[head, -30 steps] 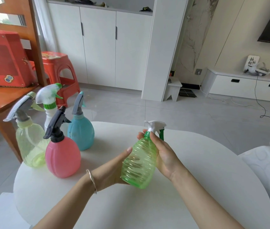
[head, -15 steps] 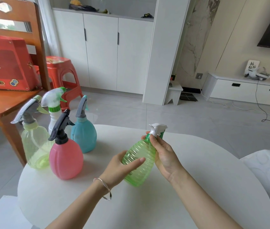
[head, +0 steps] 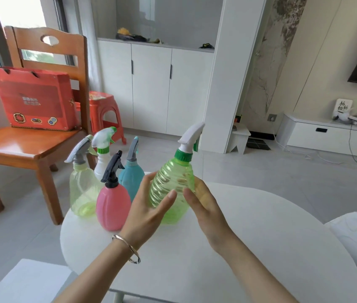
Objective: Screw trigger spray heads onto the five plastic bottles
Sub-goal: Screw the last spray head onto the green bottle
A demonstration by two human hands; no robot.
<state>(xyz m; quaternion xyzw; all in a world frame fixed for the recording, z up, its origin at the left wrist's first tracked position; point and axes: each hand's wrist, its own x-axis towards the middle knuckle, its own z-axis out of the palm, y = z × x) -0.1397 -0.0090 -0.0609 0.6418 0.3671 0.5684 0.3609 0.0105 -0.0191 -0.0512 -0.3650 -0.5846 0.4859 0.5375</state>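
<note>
Upright on the white round table (head: 260, 248), a ribbed green bottle (head: 171, 189) with its white trigger head (head: 189, 137) on a green collar is cupped loosely between the left hand (head: 149, 206) and right hand (head: 206, 206), fingers spread and touching its sides. Four capped bottles (pink (head: 113, 206), blue (head: 130, 178), yellow-green (head: 81, 189), white (head: 102, 165)) stand just beside it. Apparently empty, it looks light and thin-walled, likely to flex; best steadied by the ribbed belly while the collar is turned.

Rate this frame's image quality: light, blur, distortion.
Head view: soft daylight from the window at left; faint shadows on the white table; wide-angle bending along the pillar and frame edges; slight motion softness on the left hand and right hand around the green bottle.
</note>
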